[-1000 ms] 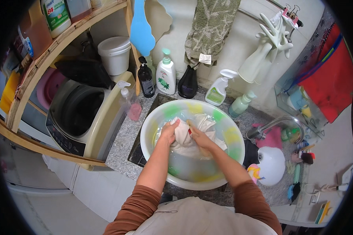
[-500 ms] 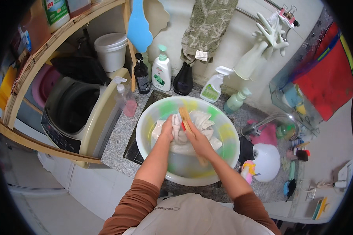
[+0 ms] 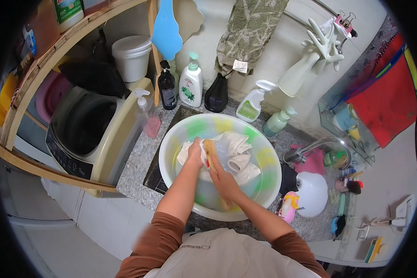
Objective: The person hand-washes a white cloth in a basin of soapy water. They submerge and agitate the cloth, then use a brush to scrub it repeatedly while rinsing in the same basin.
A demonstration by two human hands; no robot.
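A white plastic basin (image 3: 163, 162) with green and yellow patches holds cloudy water and a wet white cloth garment (image 3: 235, 142). At the left of the basin, my left hand (image 3: 194, 155) is closed on a bunched part of the garment. My right hand (image 3: 224, 183) grips a long wooden brush (image 3: 210, 152) that leans across the cloth right beside my left hand. The brush's working face is turned out of sight, and its lower end shows below my right hand. A small red spot shows between the two hands.
Behind the basin stand a black pump bottle (image 3: 167, 88), a white pump bottle (image 3: 191, 83), a spray bottle (image 3: 252, 104) and a green pump bottle (image 3: 278, 121). A faucet (image 3: 319, 147) arches at the right. An open-lidded washing machine (image 3: 85, 125) is at the left.
Both hands and the brush have shifted a little left. The brush stands steeper, close against my left hand. More of the garment spreads out on the right side of the basin.
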